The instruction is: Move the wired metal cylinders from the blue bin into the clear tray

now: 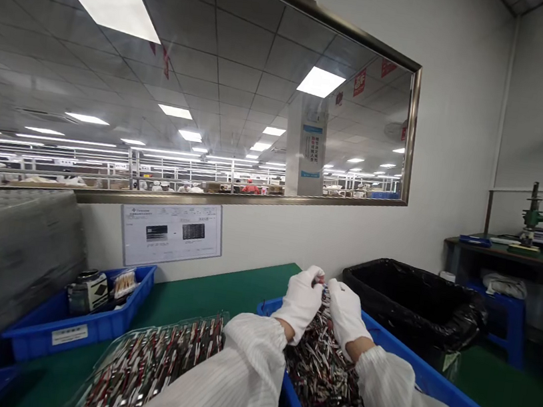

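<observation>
My left hand [302, 299] and my right hand [345, 314], both in white gloves, are close together over the far end of a long blue bin [456, 398]. The bin holds a loose heap of small, thin, shiny metallic parts [327, 380] with red and white bits. The fingers of each hand are pinched; a tiny reddish-dark spot shows at the left fingertips, but what they hold is too small to make out. Left of the bin, under my left forearm, a clear plastic tray [149, 355] carries similar slim parts in rows.
A smaller blue bin [76, 334] with a jar and cotton swabs stands left on the green table [208, 296]. Stacked clear trays [5, 260] rise at far left. A black-lined waste bin [413, 304] stands right. A printed sheet [171, 233] hangs below the window.
</observation>
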`<state>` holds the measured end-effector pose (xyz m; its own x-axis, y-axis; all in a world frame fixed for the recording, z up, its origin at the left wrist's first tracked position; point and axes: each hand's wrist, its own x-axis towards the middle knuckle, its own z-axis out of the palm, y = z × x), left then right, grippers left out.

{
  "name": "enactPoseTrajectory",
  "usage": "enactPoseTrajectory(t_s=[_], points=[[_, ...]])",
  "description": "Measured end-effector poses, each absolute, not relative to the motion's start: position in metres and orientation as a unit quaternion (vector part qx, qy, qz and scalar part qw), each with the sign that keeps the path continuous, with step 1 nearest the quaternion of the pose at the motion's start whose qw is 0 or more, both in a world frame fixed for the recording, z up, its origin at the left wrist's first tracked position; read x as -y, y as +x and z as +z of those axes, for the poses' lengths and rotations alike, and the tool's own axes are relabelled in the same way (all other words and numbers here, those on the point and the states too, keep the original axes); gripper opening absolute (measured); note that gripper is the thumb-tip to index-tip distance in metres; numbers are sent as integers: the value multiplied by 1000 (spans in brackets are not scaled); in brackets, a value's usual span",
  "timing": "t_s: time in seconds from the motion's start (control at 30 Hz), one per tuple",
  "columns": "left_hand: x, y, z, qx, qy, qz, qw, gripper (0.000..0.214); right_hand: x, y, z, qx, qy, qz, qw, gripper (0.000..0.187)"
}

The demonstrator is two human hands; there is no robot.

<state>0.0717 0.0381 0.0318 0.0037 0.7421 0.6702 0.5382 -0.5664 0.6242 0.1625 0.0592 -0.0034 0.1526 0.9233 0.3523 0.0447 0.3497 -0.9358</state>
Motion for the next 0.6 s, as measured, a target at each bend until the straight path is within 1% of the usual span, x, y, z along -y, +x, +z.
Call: enactPoseTrajectory(t_s=[0.1, 0.2, 0.3, 0.37, 0.47, 0.6], points=[[-38, 65, 27, -449, 712, 527, 120, 22, -63, 169, -1, 573, -500, 278, 587, 28], [-40, 51, 25, -461, 697, 527, 156, 28, -65, 177, -2, 602, -523, 225, 560, 28], [-41, 30, 33, -486, 662, 528, 216, 27, -65, 185, -3, 626, -529, 192, 540, 29], [-37, 17, 42, -488, 650, 508, 284, 24, -60, 184, 1, 658, -511, 181, 523, 29], [-25, 9, 49, -454, 665, 422, 416, 28, -45, 168, 11, 732, -448, 168, 485, 26], [-11, 17, 34, -378, 672, 307, 557, 27, -19, 149, 24, 810, -378, 133, 428, 24]])
